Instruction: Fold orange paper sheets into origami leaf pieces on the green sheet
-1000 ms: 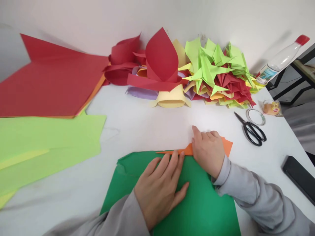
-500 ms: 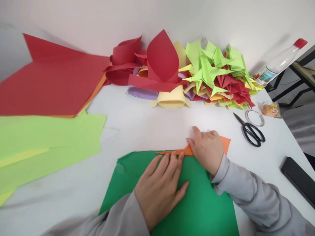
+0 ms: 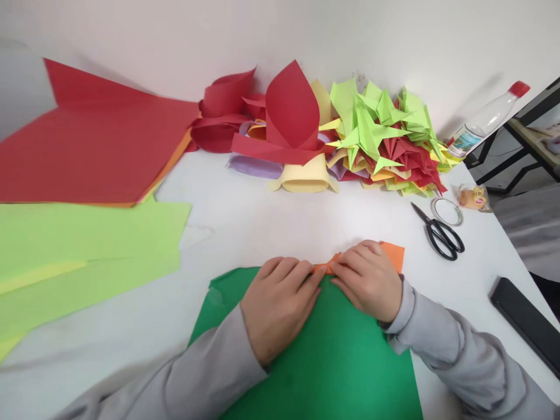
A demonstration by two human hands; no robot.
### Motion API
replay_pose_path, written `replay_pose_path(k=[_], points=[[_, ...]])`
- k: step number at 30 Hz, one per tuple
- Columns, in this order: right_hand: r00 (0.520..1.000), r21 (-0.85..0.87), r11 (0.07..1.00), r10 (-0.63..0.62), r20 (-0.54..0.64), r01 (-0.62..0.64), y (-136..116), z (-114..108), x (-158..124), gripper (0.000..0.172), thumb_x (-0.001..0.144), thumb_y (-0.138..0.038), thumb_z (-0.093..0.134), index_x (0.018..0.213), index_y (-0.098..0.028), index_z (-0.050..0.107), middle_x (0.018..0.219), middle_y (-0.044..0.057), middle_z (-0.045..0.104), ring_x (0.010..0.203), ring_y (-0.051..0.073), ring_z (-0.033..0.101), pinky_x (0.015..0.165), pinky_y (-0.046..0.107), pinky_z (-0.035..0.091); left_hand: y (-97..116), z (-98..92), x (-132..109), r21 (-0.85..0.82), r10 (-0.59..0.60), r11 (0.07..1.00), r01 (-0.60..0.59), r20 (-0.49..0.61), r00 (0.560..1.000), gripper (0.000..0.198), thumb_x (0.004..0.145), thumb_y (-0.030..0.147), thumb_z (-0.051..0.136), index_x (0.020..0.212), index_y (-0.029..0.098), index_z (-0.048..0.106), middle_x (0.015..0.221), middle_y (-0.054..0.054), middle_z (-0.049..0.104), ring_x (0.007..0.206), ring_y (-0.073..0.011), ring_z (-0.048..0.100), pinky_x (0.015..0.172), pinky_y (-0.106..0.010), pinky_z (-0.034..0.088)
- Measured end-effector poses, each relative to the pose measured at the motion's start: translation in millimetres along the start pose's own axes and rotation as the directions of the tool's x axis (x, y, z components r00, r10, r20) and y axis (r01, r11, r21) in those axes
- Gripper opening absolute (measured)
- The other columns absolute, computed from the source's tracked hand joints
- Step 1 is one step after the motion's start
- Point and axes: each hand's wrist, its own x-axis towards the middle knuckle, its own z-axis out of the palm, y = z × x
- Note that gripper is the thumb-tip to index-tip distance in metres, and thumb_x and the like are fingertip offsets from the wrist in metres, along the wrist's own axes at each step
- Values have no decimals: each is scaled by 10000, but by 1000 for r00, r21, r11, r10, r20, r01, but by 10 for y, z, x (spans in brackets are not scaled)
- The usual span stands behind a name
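A folded piece of orange paper (image 3: 392,255) lies along the far edge of a green sheet (image 3: 332,356). My left hand (image 3: 280,303) is closed on its narrow left part, the fingers bent and the thumb at the paper's near side. My right hand (image 3: 370,280) pinches the same orange paper just to the right, so the fingertips of both hands come close together. A short orange strip shows between them, and a flat corner sticks out past my right hand. Most of the narrow end is hidden under my left fingers.
Red sheets (image 3: 109,151) and light green sheets (image 3: 131,233) lie at left. Rolled red paper shapes (image 3: 293,111) and a pile of folded green paper stars (image 3: 367,128) line the wall. Scissors (image 3: 437,230), a tape roll (image 3: 447,211), a bottle (image 3: 487,119) and a black case (image 3: 527,321) are at right.
My left hand's outstretched fingers have curled onto the orange paper. My right hand has lowered its raised fingers and now pinches the paper beside the left. The view has shifted slightly.
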Motion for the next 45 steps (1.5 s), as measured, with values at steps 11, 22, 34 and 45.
replay_pose_path(k=[11, 22, 34, 45], points=[[992, -149, 988, -68, -105, 52, -15, -22, -38, 306, 951, -99, 376, 852, -144, 662, 774, 25, 654, 723, 130, 549, 1004, 370, 300, -217, 106, 166, -106, 113, 987, -123, -94, 989, 233, 941, 185, 450, 848, 149, 660, 740, -45, 624, 668, -156, 494, 625, -287, 452], [958, -193, 981, -71, -278, 17, -86, -53, -70, 198, 914, -98, 482, 809, -160, 638, 647, -18, 599, 671, 123, 498, 907, 354, 359, -249, -52, 163, -134, 264, 941, -311, -284, 922, 125, 919, 116, 477, 871, 132, 591, 713, -41, 606, 627, -129, 511, 562, -252, 464], [943, -193, 980, -103, -315, 43, -63, -66, -35, 183, 927, -170, 487, 805, -176, 623, 633, -13, 572, 675, 138, 478, 888, 365, 371, -320, -101, 187, -13, 365, 919, -393, -345, 865, 100, 915, 88, 453, 916, 141, 538, 594, 24, 473, 522, -119, 413, 455, -238, 356], [925, -220, 971, -163, -344, 89, -94, -89, -44, 179, 884, -104, 513, 748, -171, 608, 573, -28, 504, 634, 129, 440, 837, 344, 371, -402, -69, 101, -516, 117, 827, -225, -234, 965, 76, 871, 136, 572, 913, 163, 629, 708, -16, 579, 595, -98, 541, 528, -200, 458]])
